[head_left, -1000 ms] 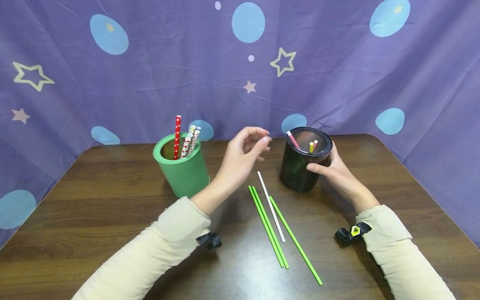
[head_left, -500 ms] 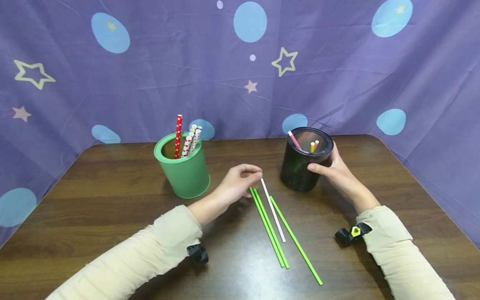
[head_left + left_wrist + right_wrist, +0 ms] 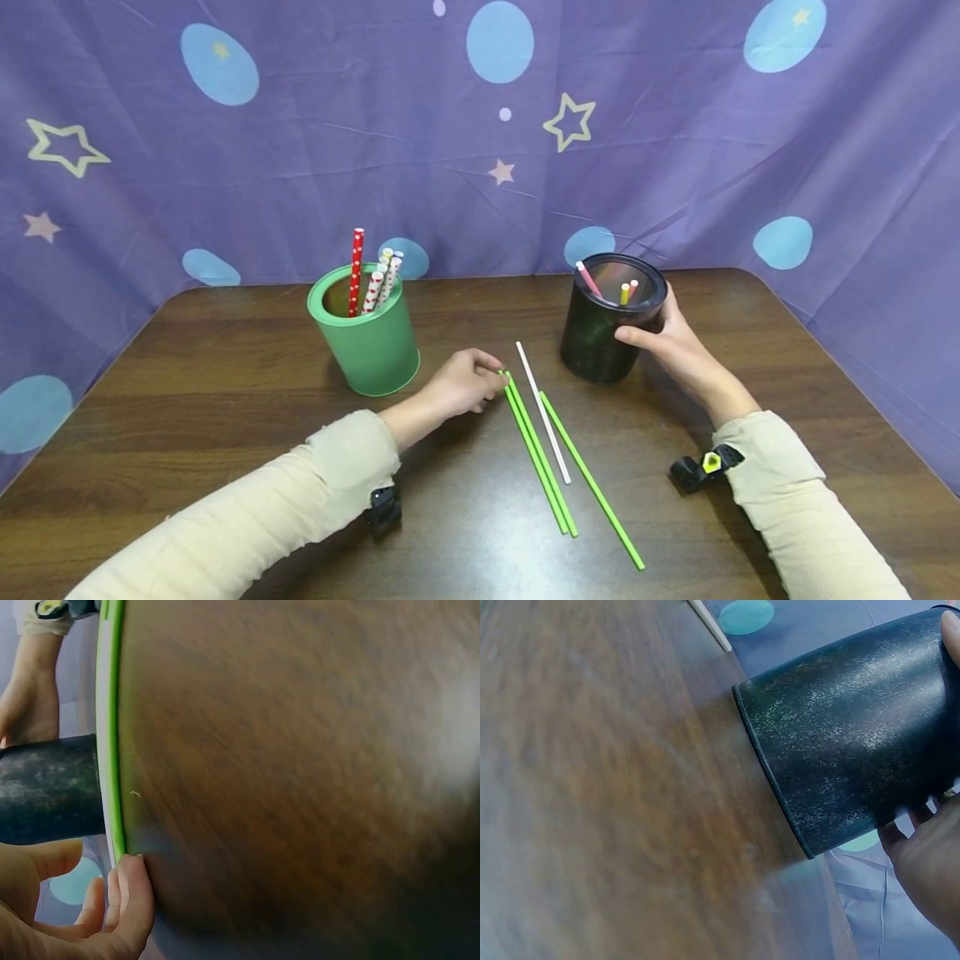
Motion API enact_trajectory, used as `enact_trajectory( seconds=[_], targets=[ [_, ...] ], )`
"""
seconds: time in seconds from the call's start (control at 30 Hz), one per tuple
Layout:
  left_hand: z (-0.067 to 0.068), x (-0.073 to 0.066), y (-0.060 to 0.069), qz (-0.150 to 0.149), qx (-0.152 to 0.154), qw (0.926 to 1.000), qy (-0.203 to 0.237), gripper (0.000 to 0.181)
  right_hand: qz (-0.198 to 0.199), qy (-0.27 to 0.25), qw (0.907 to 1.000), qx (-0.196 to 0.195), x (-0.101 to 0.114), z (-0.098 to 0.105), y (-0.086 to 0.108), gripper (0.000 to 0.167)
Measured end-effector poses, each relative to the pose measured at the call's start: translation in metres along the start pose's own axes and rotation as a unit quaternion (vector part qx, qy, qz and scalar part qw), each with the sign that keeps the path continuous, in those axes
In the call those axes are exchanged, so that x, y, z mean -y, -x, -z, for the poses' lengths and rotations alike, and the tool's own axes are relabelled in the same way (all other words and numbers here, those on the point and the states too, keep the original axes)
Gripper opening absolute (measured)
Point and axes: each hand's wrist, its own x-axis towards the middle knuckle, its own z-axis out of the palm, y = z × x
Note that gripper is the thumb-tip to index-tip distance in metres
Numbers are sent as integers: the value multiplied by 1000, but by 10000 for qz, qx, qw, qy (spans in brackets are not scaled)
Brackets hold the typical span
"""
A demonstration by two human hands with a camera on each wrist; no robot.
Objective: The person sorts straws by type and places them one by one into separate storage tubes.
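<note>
My left hand [image 3: 461, 385] is at the upper ends of two thin green sticks [image 3: 542, 454] lying side by side on the table. In the left wrist view its fingertips touch a green stick [image 3: 114, 750], while the thumb stands apart from them. My right hand [image 3: 678, 354] grips the side of a black can [image 3: 600, 350], thumb toward me and the other fingers mostly hidden behind it. Pink and yellow sticks poke up inside that can. A white stick [image 3: 543, 413] and another green stick [image 3: 592, 481] lie to the right of the pair.
A green can [image 3: 375, 354] stands on the left of the brown table [image 3: 225, 400], holding several patterned paper straws [image 3: 356, 275], one red with white marks. A purple curtain [image 3: 300, 167] hangs behind the table's far edge.
My left hand has come down from near the black can, passed the white stick's upper end, then moved left to the green pair. My right hand keeps its grip on the black can.
</note>
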Motion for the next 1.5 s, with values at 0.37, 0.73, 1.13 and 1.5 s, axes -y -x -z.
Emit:
enact_trajectory(
  seconds=[0.37,0.73,1.13,1.5],
  targets=[
    [-2,2,-9,-155,-113,9946,-1020,34,235,-101,9996,82,-12,7,-4,79],
    [-1,-1,-11,-97,-71,9840,-1776,38,322,-201,9992,128,-15,7,-4,80],
    [26,2,-8,-158,-30,9724,-2329,26,47,66,10000,-5,0,-1,-1,76],
    [39,4,-14,-319,-101,9485,-3149,28,28,11,10000,9,-2,1,0,77]
  ],
)
